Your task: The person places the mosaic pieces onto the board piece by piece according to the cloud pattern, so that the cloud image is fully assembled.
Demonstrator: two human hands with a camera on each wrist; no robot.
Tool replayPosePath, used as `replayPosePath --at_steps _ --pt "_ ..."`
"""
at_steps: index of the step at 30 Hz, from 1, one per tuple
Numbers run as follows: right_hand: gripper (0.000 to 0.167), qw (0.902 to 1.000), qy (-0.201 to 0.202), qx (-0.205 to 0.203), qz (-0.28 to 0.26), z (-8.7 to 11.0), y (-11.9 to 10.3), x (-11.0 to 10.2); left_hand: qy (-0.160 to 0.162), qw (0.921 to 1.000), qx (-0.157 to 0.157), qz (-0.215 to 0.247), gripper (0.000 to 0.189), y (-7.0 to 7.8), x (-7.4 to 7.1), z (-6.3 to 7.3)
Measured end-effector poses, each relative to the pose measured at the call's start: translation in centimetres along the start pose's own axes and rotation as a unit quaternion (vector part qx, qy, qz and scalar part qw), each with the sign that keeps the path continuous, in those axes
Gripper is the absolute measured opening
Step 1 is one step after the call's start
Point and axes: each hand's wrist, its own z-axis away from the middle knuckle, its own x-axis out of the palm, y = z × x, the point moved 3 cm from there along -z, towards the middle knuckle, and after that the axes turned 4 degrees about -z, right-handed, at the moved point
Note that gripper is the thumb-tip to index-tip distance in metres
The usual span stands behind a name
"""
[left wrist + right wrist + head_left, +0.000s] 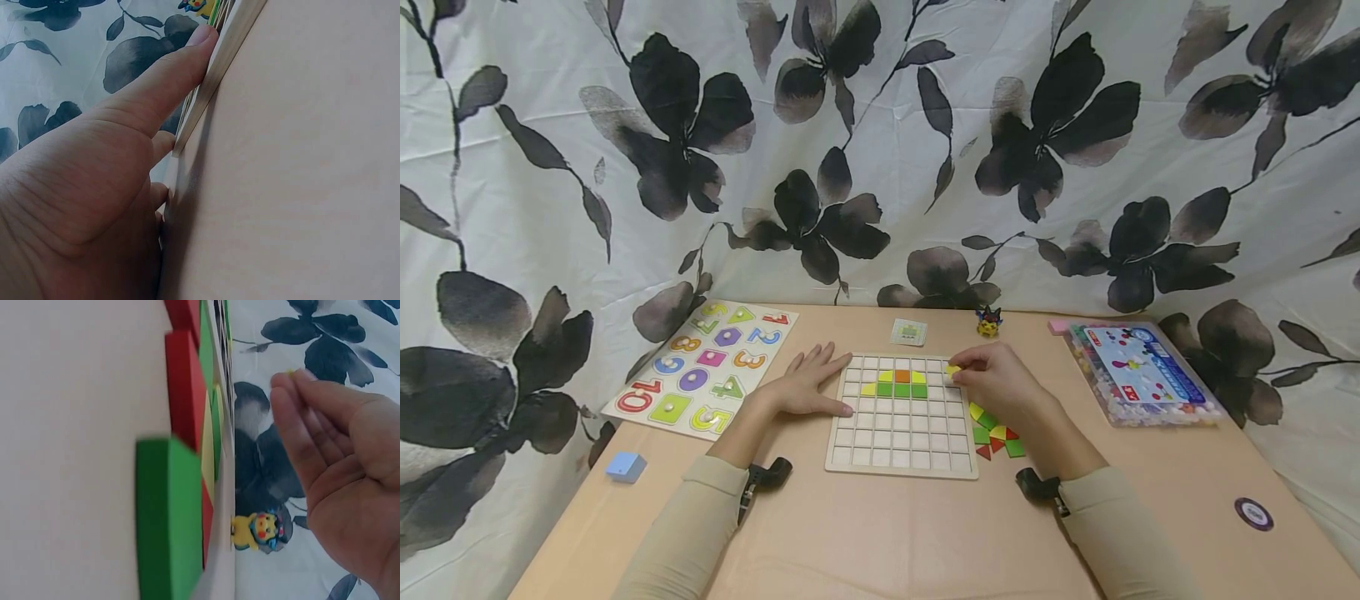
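Observation:
A white gridded board (901,476) lies on the table. In its upper rows sit green tiles (901,390), an orange tile (902,376) and yellow pieces (868,389). My left hand (801,379) has its fingers spread at the board's left side; in the left wrist view the thumb (181,62) rests against the board's edge. Over the upper right corner, my right hand (1000,382) pinches a small yellow piece (952,368), mostly covered by the fingertips. Loose green, yellow and red pieces (981,436) lie beside the board, partly under the right wrist.
A number-and-shape sheet (748,337) lies at the left, near a blue block (626,467). Behind the board are a small patterned card (909,332) and a yellow figurine (988,322). A clear case (1138,367) and a dark round disc (1254,514) lie at the right.

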Motion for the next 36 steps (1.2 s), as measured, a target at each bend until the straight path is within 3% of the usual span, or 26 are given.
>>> replayPosePath --at_steps 9,18,36 --pt "0.021 0.9954 -0.049 -0.065 0.049 -0.7 0.2 1.0 -0.005 1.0000 -0.001 -0.002 0.110 0.1 -0.1 0.0" --pt "0.022 0.9810 -0.074 -0.127 0.127 -0.9 -0.1 2.3 -0.003 1.0000 0.001 0.001 0.110 0.0 0.0 -0.1" --pt "0.013 0.9664 -0.099 -0.156 0.179 -0.9 0.0 2.9 -0.006 1.0000 0.000 0.000 0.110 -0.1 0.0 0.0"
